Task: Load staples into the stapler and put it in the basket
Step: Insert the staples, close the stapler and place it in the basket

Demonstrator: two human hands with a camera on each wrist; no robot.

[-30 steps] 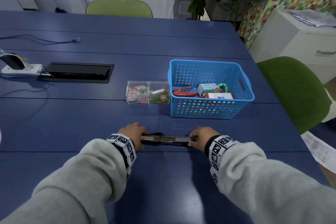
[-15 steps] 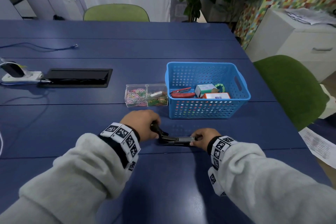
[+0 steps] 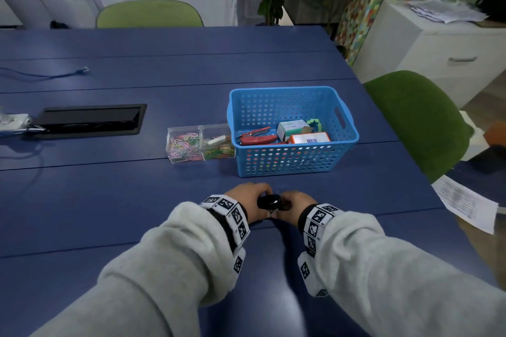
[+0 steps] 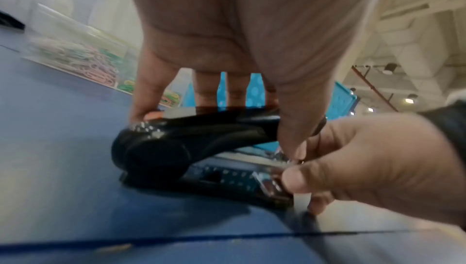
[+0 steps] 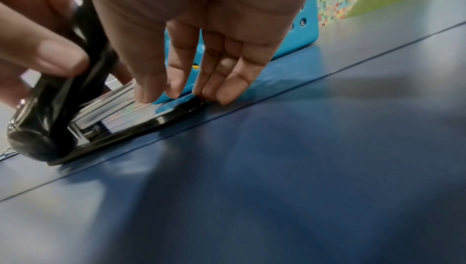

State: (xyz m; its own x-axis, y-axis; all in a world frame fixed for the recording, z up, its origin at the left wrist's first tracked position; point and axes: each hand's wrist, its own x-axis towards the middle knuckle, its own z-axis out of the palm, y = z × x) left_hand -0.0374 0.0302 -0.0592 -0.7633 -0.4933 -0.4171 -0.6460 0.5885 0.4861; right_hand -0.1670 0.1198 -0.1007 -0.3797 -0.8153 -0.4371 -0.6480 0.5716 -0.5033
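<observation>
Stapler in black sits on the blue bench, in front of the blue basket and apart from it, between the person's two hands. The left hand has its grip curled round the stapler's black top arm, thumb on the near side and fingers over the far side; in the left wrist view the arm is raised at an angle above the shiny metal magazine, so the stapler stands partly open. The right hand rests at the front end of the stapler, its fingers nearly straight and pointing down, their tips touching the base where it meets the bench; the thumb presses against the front of the magazine. Whether staples lie in the magazine cannot be made out.

Inside the basket are a red stapler, a small pale green box and an orange box. Just left of the basket, touching or nearly so, stands a clear two-compartment box of coloured paper clips. A black cable hatch is set in the bench further left.
</observation>
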